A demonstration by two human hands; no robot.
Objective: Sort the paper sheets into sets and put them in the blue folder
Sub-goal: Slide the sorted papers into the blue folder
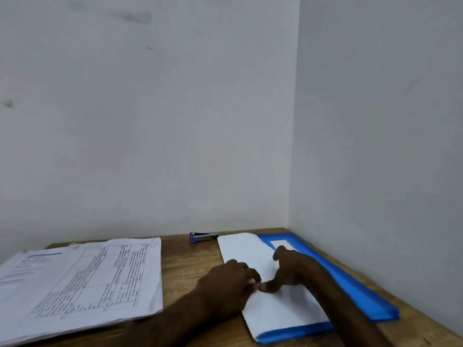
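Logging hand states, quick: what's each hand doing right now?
Left hand: fingers curled on the white sheets; grip cannot be told.
Right hand: open, pressing the sheets.

Dim, flat indoor light; soft focus, wide-angle warp
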